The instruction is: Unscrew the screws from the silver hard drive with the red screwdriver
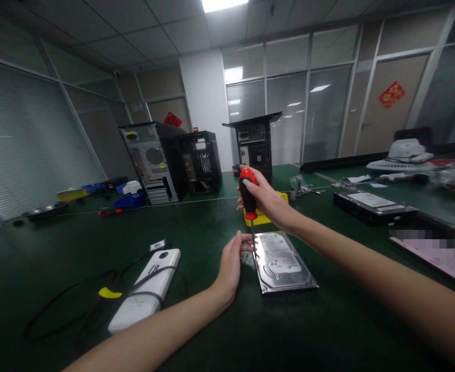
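Observation:
A silver hard drive [283, 261] with a white label lies flat on the green table in front of me. My right hand [269, 199] is wrapped round the red-and-black handle of a screwdriver [247, 196]. The screwdriver stands nearly upright, its thin shaft running down along the drive's left side; where exactly the tip rests is hard to make out. At the drive's left edge, my left hand [231, 263] has its fingers bent against it, close to the shaft. Behind the drive, a yellow container [264, 218] is partly hidden by my right hand.
A white power strip [147, 292] with a black cord lies at left. Several black computer cases [165, 160] stand behind. To the right are a second, black-framed drive [372, 205], a pink-edged flat object [432, 258] and a small plastic bag [299, 183]. Another screwdriver [111, 212] lies far left.

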